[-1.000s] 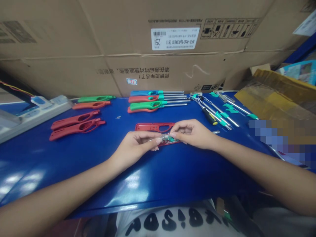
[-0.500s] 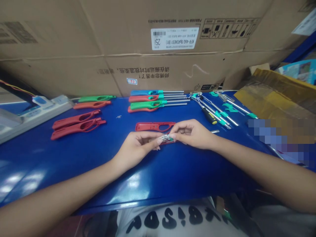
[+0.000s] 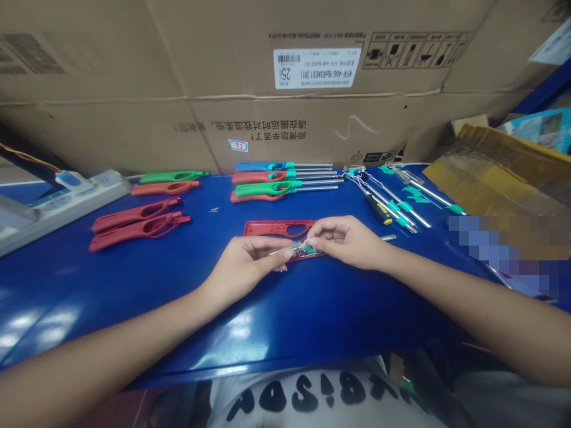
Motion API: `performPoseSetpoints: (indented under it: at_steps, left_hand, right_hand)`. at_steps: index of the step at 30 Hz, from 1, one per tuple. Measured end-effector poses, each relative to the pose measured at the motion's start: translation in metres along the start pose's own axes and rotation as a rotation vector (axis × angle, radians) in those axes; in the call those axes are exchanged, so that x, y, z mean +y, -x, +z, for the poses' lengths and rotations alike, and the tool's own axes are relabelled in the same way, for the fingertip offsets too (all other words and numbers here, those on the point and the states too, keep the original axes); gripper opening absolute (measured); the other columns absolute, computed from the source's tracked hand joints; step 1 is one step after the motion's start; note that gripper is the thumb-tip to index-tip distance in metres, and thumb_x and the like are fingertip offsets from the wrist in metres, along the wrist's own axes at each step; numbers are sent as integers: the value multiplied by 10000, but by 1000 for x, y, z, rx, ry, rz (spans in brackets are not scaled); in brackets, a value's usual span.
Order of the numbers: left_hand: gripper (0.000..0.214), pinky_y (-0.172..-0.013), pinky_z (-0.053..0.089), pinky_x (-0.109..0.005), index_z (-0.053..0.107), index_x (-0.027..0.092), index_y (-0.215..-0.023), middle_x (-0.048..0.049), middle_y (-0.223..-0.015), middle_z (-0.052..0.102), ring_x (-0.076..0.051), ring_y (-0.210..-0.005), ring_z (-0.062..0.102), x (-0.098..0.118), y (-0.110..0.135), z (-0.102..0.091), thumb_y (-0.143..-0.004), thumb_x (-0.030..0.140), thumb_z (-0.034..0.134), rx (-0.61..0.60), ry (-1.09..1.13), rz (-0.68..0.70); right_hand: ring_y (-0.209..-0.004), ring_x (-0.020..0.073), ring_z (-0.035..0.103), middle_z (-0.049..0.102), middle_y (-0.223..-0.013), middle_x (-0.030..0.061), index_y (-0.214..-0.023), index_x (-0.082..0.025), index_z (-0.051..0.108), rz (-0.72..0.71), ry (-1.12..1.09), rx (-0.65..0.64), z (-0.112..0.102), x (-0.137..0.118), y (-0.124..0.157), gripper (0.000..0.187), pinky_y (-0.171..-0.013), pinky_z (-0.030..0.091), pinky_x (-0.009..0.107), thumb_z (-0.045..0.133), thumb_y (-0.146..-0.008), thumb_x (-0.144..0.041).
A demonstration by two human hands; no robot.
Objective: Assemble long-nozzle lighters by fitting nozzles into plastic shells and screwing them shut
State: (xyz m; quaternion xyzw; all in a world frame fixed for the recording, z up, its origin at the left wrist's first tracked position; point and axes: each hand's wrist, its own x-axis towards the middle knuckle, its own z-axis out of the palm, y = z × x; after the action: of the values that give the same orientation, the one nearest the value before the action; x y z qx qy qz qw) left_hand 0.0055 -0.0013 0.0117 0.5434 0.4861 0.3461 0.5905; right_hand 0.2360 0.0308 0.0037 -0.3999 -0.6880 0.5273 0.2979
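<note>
My left hand (image 3: 243, 264) is closed around a small clear lighter fuel tank (image 3: 294, 248) with metal fittings and thin white wire. At its right end, my right hand (image 3: 348, 241) pinches a green plastic lighter part (image 3: 308, 249) between thumb and fingers. Both hands meet just above a red lighter shell half (image 3: 317, 255), mostly covered by the fingers. Another red shell half (image 3: 265, 228) lies open side up just behind them. The tip of a metal tube (image 3: 389, 238) sticks out beyond my right hand.
Behind my hands lie several assembled lighters (image 3: 263, 189). Red shell halves (image 3: 134, 232) rest at left near a white power strip (image 3: 100, 189). Metal tubes with green parts (image 3: 404, 206) and a screwdriver (image 3: 378, 209) lie at right. A cardboard box (image 3: 156, 71) walls the back.
The green part between my hands shows a little more now. Both hands stay in nearly the same place, still holding the lighter parts.
</note>
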Motion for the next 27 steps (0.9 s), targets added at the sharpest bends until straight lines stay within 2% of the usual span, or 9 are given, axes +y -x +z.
performPoseSetpoints:
  at_steps: [4, 9, 20, 25, 27]
  left_hand:
    - [304, -708, 600, -250, 807, 159, -1018, -56, -844, 803, -143, -680, 703, 0, 0, 0, -765, 324, 844, 17, -16, 10]
    - [322, -718, 604, -267, 804, 155, -1033, -66, -846, 802, -155, -684, 708, 0, 1, -1, -770, 338, 837, 14, -33, 14]
    - [281, -726, 605, -220, 796, 183, -1064, -46, -954, 808, -136, -748, 724, -2, 1, 0, -817, 316, 803, -66, -37, 75]
    - [318, -763, 611, -264, 780, 164, -1090, -55, -979, 803, -171, -793, 738, 1, 2, -4, -840, 360, 776, -77, -140, 98]
    - [321, -811, 600, -285, 770, 170, -1100, -55, -1001, 798, -188, -849, 741, 3, 3, -8, -855, 378, 758, -56, -255, 163]
  right_hand:
    - [-670, 120, 605, 663, -754, 19, -848, -160, 677, -16, 0, 22, 0, -1, 0, 231, -639, 505, 256, 736, -807, -379]
    - [-650, 114, 580, 644, -720, 7, -856, -164, 681, -16, 22, -12, -3, -3, 0, 234, -626, 495, 254, 744, -807, -384]
    - [-751, 148, 660, 703, -815, 43, -876, -163, 676, -23, -4, -27, 1, 3, 1, 209, -729, 545, 299, 713, -840, -366]
    - [-727, 141, 636, 686, -800, 42, -872, -156, 669, -22, -7, -40, 0, 0, 1, 216, -700, 515, 287, 708, -840, -366]
    - [-663, 118, 587, 651, -750, 21, -907, -148, 671, -18, -16, -34, 0, -1, 1, 221, -632, 467, 259, 704, -843, -357]
